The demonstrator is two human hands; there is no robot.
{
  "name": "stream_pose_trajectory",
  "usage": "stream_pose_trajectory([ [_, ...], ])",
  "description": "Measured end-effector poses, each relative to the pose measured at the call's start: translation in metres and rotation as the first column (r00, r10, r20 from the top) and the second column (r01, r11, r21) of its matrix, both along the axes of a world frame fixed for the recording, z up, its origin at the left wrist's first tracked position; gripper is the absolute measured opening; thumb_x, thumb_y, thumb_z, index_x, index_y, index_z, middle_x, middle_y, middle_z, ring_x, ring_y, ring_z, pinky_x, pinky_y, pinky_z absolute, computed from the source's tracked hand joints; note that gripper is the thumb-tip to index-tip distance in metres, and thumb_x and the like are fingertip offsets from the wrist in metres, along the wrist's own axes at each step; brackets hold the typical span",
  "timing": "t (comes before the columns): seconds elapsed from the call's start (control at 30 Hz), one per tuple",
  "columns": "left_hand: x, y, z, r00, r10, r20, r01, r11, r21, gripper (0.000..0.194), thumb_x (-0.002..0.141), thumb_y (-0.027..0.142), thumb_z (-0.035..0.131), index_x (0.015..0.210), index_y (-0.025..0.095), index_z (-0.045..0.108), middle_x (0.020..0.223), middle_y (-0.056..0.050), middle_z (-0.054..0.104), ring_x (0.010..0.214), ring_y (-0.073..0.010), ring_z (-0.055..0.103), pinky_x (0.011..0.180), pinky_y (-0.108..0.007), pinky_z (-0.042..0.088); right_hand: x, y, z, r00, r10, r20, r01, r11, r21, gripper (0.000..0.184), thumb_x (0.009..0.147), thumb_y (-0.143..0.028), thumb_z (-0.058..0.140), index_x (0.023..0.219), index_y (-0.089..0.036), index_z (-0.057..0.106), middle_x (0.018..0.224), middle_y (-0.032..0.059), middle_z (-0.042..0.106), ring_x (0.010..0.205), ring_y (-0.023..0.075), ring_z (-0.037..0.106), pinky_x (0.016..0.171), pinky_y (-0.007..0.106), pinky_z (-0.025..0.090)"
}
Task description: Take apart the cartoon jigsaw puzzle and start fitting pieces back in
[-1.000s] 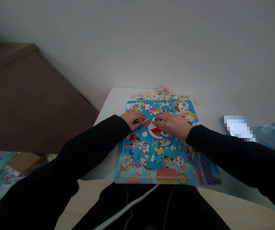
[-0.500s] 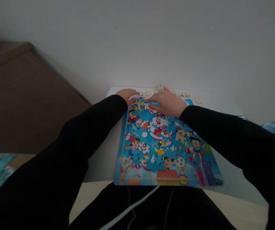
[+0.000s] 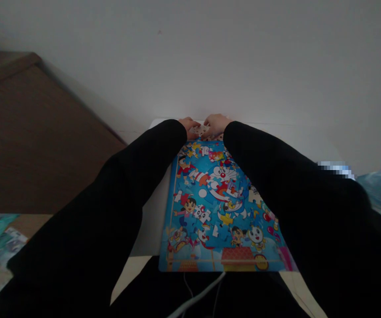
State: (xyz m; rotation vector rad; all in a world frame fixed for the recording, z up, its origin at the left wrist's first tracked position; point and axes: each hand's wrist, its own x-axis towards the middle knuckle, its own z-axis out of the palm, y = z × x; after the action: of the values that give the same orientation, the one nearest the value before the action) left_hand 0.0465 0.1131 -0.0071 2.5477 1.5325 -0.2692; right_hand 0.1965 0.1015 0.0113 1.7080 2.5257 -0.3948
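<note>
Colourful cartoon jigsaw puzzle [image 3: 217, 203], half-assembled

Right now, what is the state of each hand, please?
Left hand: on the loose puzzle pieces at the table's far edge; grip cannot be told.
Right hand: same pile, cannot be told.

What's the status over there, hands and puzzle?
Left hand and right hand on loose pieces at far table edge. Puzzle board part-filled. Grip unclear.
</note>
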Motion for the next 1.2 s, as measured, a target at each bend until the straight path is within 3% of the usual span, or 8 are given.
stream_pose_trajectory([
  [0.17,-0.002,0.006,-0.002,0.993,0.064,0.099,-0.057,0.996,-0.075,0.053,0.073,0.033,0.063,0.122,0.015,0.052,0.112,-0.009,0.059,0.089,-0.0177,0.060,0.079,-0.023,0.044,0.005,0.006,0.000,0.992,-0.079,-0.102,0.065,0.989,-0.134,0.064,0.061,-0.038,0.078,0.116,-0.009,0.060,0.106,0.0114,0.065,0.085,0.0217,0.063,0.078,0.032,0.050],
  [0.33,-0.016,0.012,-0.009,0.943,0.153,0.296,-0.115,0.983,-0.143,0.054,0.065,0.037,0.068,0.112,0.015,0.053,0.106,-0.006,0.062,0.075,-0.0142,0.059,0.067,-0.021,0.043,0.009,0.006,-0.003,0.983,-0.093,-0.158,0.074,0.990,-0.123,0.064,0.055,-0.035,0.082,0.111,-0.012,0.062,0.096,0.0084,0.067,0.084,0.0217,0.062,0.078,0.034,0.049],
  [0.63,-0.034,0.006,-0.018,0.661,0.409,0.629,-0.293,0.913,-0.285,0.031,0.053,0.032,0.074,0.069,0.016,0.054,0.064,0.002,0.058,0.055,-0.0083,0.051,0.055,-0.019,0.040,0.028,0.008,-0.011,0.872,-0.133,-0.472,0.087,0.989,-0.118,0.029,0.075,-0.026,0.066,0.097,-0.009,0.068,0.075,0.0072,0.066,0.067,0.0132,0.059,0.065,0.025,0.046],
  [0.8,-0.037,-0.007,-0.014,0.546,0.508,0.666,-0.353,0.860,-0.368,0.027,0.056,0.025,0.076,0.063,0.017,0.051,0.057,0.003,0.056,0.051,-0.0081,0.049,0.056,-0.024,0.044,0.043,-0.030,0.006,0.804,0.013,-0.594,-0.033,0.999,-0.022,0.028,0.082,-0.029,0.059,0.099,-0.008,0.068,0.073,0.0061,0.066,0.062,0.0115,0.055,0.060,0.024,0.043],
  [0.9,-0.043,-0.008,-0.016,0.561,0.506,0.655,-0.393,0.859,-0.328,0.018,0.066,0.022,0.070,0.069,0.015,0.054,0.064,-0.002,0.062,0.054,-0.0097,0.054,0.058,-0.027,0.048,0.046,-0.073,0.014,0.827,0.166,-0.537,-0.125,0.986,0.112,0.029,0.084,-0.036,0.056,0.098,-0.013,0.069,0.072,0.0036,0.066,0.064,0.0126,0.055,0.061,0.026,0.042],
  [1.07,-0.042,-0.029,-0.001,0.623,0.352,0.699,-0.456,0.889,-0.041,0.017,0.072,0.026,0.065,0.082,0.014,0.057,0.085,-0.007,0.066,0.070,-0.0122,0.061,0.062,-0.024,0.049,0.053,-0.131,-0.001,0.822,0.439,-0.362,-0.361,0.894,0.265,0.025,0.090,-0.030,0.049,0.105,-0.021,0.066,0.095,0.0026,0.070,0.086,0.0152,0.062,0.074,0.027,0.046],
  [1.13,-0.033,-0.054,0.008,0.718,0.200,0.667,-0.370,0.921,0.122,0.017,0.072,0.027,0.064,0.081,0.015,0.057,0.083,-0.004,0.066,0.072,-0.0131,0.061,0.064,-0.022,0.048,0.060,-0.143,-0.009,0.803,0.550,-0.228,-0.486,0.827,0.282,0.026,0.092,-0.026,0.047,0.110,-0.023,0.064,0.105,0.0024,0.068,0.095,0.0164,0.061,0.076,0.028,0.048],
  [1.2,-0.022,-0.083,0.013,0.869,0.005,0.495,-0.120,0.972,0.201,0.013,0.074,0.026,0.060,0.082,0.016,0.058,0.083,-0.002,0.065,0.070,-0.0124,0.061,0.063,-0.022,0.047,0.069,-0.153,-0.015,0.765,0.634,-0.114,-0.584,0.757,0.294,0.030,0.092,-0.020,0.044,0.117,-0.024,0.060,0.116,0.0021,0.064,0.100,0.0166,0.060,0.073,0.028,0.049],
])
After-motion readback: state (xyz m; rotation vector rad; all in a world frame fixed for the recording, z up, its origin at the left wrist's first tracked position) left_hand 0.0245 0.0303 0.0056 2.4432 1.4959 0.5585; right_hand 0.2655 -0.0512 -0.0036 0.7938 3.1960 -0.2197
